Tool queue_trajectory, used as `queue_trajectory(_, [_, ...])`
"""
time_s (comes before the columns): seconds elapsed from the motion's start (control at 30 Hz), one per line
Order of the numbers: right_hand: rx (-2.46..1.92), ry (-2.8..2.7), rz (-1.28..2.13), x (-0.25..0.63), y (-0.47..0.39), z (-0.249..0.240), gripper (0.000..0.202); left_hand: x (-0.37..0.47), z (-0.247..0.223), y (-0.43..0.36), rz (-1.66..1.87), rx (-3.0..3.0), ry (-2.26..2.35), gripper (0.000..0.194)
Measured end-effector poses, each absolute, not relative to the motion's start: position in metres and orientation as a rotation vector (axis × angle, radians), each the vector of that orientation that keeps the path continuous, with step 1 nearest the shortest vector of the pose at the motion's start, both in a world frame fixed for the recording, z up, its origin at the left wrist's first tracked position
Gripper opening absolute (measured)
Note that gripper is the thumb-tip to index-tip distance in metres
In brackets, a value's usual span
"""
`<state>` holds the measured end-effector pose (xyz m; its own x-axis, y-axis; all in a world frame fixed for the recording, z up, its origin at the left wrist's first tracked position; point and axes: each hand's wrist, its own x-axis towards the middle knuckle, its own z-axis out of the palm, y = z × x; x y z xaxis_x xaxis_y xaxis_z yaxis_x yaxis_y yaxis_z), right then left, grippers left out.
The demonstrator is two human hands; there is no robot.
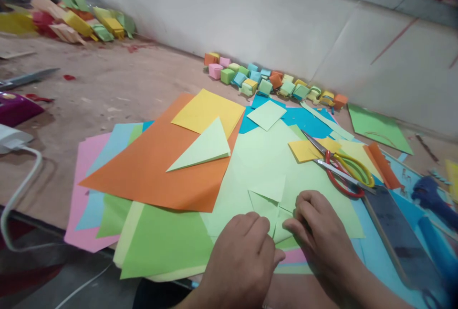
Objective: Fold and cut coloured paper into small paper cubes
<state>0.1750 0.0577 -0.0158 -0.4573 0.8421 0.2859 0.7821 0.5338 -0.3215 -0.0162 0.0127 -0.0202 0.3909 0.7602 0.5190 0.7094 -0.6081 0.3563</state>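
Both my hands press on a small pale green folded paper (266,204) at the near edge of the table. My left hand (240,256) is curled, its fingers pinching the paper's left flap. My right hand (320,232) has its fingertips down on the right flap. The piece lies on a larger pale green sheet (265,161). A folded pale green triangle (205,149) rests on an orange sheet (150,165) to the left.
Red and yellow scissors (339,168) lie just right of my hands. A blue glue gun (434,204) and a dark ruler (397,237) sit at the right. A row of small paper cubes (272,82) lines the wall. A white cable (17,194) trails at left.
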Motion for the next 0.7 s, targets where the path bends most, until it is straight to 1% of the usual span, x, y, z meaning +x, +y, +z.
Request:
queue_trajectory(0.23, [-1.368, -2.38, 0.193, 0.1748, 0.0593, -0.0175, 0.034, -0.0086, -0.0194, 0.0152, 0.967, 2.498, 1.504, 0.027])
queue_trajectory(0.47, [-1.355, -2.385, 0.167, 0.1726, 0.0603, -0.0215, 0.035, -0.005, -0.0245, 0.0178, 0.722, 2.619, 1.543, 0.022])
queue_trajectory(0.57, [-1.35, -2.384, 0.169, 0.1722, 0.0606, -0.0215, 0.035, -0.0049, -0.0267, 0.0174, 0.701, 2.638, 1.547, 0.021])
queue_trajectory(0.7, [-1.37, -2.387, 0.175, 0.173, 0.0609, -0.021, 0.037, -0.0075, -0.0253, 0.0162, 0.693, 2.547, 1.564, 0.013])
